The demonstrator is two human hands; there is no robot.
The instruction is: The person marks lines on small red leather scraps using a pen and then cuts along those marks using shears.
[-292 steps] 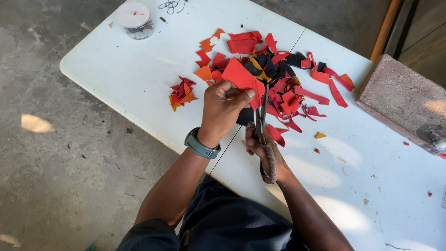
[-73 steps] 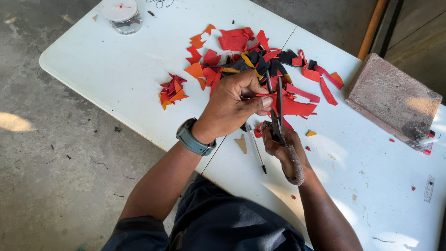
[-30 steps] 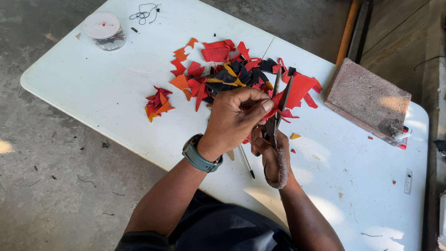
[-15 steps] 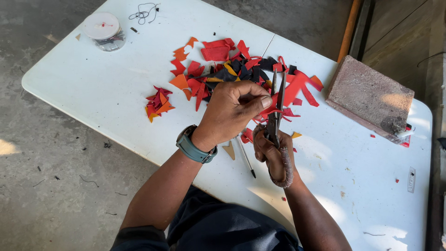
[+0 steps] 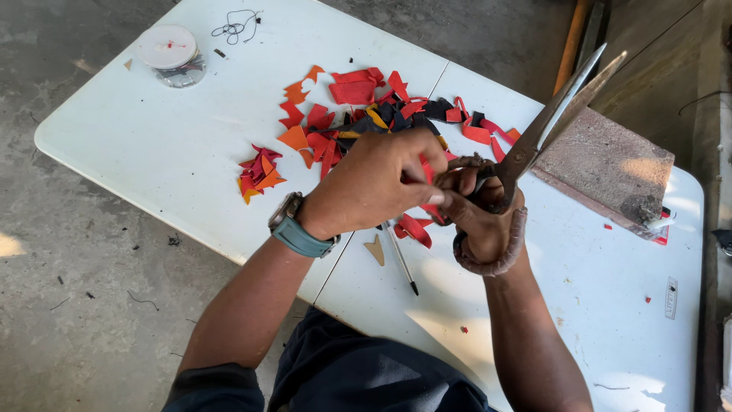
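My right hand [image 5: 482, 229] grips the wrapped handles of large metal scissors [image 5: 560, 103]; their long blades point up and to the right, slightly parted, over the table. My left hand [image 5: 374, 183], with a teal watch on its wrist, pinches a small red scrap [image 5: 427, 174] right against the right hand. Both hands hover above the white folding table [image 5: 152, 145]. Just behind them lies a spread of several red, orange and black cut scraps [image 5: 358, 107]. More red strips [image 5: 415, 229] lie under the hands.
A small heap of red and orange scraps [image 5: 259, 172] lies left of the hands. A pen [image 5: 400, 259] and a tan triangular offcut [image 5: 375, 250] rest near the front edge. A brick [image 5: 610, 160] sits at right; a round spool [image 5: 169, 53] and black thread [image 5: 236, 27] sit far left.
The scissors, earlier pointing away over the scrap pile, have swung up and to the right. Both hands have drawn together and come nearer the camera.
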